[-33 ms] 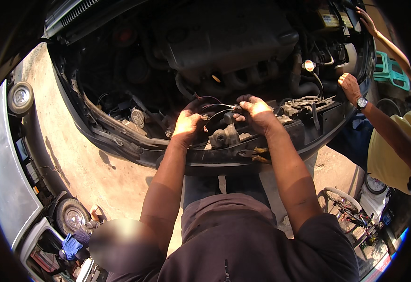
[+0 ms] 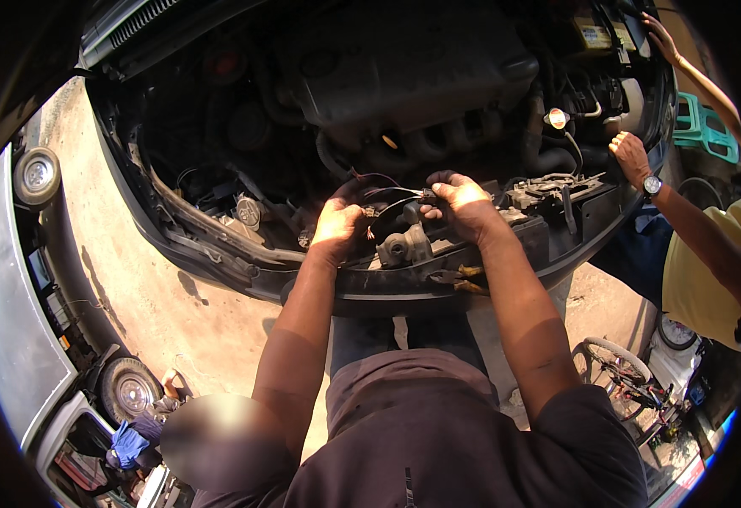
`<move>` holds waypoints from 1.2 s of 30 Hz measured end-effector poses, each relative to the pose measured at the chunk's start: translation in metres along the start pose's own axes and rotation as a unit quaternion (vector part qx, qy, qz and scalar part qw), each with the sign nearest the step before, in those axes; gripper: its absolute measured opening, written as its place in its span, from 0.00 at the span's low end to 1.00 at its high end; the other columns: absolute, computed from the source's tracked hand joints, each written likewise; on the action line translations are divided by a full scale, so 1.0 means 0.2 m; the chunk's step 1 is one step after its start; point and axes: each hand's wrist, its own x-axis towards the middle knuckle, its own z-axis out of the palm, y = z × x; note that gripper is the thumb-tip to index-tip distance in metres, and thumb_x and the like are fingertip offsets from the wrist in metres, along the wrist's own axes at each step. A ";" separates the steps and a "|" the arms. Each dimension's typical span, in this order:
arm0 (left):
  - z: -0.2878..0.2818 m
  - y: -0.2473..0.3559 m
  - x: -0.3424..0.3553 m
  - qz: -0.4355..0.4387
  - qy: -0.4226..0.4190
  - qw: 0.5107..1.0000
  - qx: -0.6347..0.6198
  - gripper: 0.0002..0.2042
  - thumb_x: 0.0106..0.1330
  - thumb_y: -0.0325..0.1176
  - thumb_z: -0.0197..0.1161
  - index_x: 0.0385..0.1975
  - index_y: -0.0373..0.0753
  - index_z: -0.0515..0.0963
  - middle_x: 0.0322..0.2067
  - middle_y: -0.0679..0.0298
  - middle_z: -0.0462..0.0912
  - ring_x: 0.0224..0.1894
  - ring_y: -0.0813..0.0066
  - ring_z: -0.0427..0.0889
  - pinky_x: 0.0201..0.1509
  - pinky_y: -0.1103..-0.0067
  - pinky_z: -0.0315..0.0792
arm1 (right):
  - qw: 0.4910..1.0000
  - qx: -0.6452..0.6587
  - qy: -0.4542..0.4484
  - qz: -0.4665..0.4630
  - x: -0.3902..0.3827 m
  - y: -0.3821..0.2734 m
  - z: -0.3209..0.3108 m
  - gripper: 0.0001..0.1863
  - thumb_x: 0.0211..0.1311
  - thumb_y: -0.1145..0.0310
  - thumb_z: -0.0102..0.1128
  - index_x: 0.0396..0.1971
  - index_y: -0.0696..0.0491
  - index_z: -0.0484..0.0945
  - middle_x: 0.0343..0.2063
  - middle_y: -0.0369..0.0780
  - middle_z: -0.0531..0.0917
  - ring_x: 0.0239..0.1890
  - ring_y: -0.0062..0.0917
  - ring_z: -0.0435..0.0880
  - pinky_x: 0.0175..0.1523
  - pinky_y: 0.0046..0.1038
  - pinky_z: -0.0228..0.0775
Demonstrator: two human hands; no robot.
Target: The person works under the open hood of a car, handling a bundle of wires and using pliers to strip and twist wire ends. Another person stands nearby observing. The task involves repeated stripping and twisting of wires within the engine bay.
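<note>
Pinching wires [image 2: 398, 192] in left hand [image 2: 339, 224], dark connector [image 2: 427, 196] in right hand [image 2: 465, 205], gap between, front edge [image 2: 379, 299] beneath forearms [image 2: 519, 296]

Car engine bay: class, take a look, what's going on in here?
A person is working bare-handed at the front of an open car. Their left hand holds thin wires, which stretch toward a small dark plug in the fingers of the right hand. Yellow-handled pliers lie close by, and another person's hand is off to the right.
</note>
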 end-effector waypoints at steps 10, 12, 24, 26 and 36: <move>0.00 -0.01 0.04 0.025 -0.031 0.998 -0.049 0.30 0.64 0.15 0.51 0.70 0.31 0.72 0.54 0.48 0.88 0.51 0.63 0.91 0.56 0.73 0.86 | 1.000 0.005 -0.007 -0.023 0.04 0.00 -0.01 0.11 0.81 0.74 0.51 0.57 0.61 0.72 0.41 0.48 0.84 0.34 0.32 0.88 0.34 0.26 0.87; 0.00 -0.01 0.04 0.018 -0.018 0.999 -0.023 0.30 0.64 0.16 0.52 0.70 0.31 0.72 0.55 0.49 0.88 0.49 0.66 0.91 0.54 0.75 0.85 | 1.000 0.005 -0.003 -0.023 0.04 0.00 -0.01 0.11 0.81 0.74 0.51 0.57 0.61 0.72 0.41 0.48 0.84 0.34 0.32 0.88 0.34 0.26 0.87; -0.04 -0.01 0.04 0.012 -0.026 0.999 0.013 0.31 0.64 0.18 0.56 0.71 0.32 0.71 0.54 0.51 0.89 0.48 0.69 0.90 0.52 0.77 0.84 | 1.000 -0.009 0.000 -0.015 0.04 -0.01 -0.01 0.11 0.82 0.75 0.49 0.58 0.61 0.72 0.44 0.50 0.83 0.36 0.35 0.89 0.39 0.29 0.87; -0.04 -0.01 0.04 0.008 -0.025 1.000 0.015 0.32 0.63 0.18 0.55 0.71 0.32 0.71 0.54 0.51 0.88 0.49 0.67 0.90 0.54 0.77 0.84 | 1.000 0.000 0.001 -0.012 0.04 -0.01 -0.01 0.11 0.82 0.75 0.50 0.56 0.61 0.73 0.42 0.49 0.83 0.34 0.33 0.89 0.36 0.26 0.88; -0.03 -0.01 0.05 0.015 -0.031 0.999 -0.017 0.33 0.62 0.15 0.51 0.72 0.30 0.69 0.56 0.48 0.87 0.52 0.63 0.90 0.58 0.74 0.84 | 1.000 0.001 0.009 -0.011 0.03 -0.01 0.00 0.10 0.82 0.75 0.50 0.55 0.61 0.73 0.40 0.47 0.83 0.33 0.31 0.89 0.33 0.24 0.87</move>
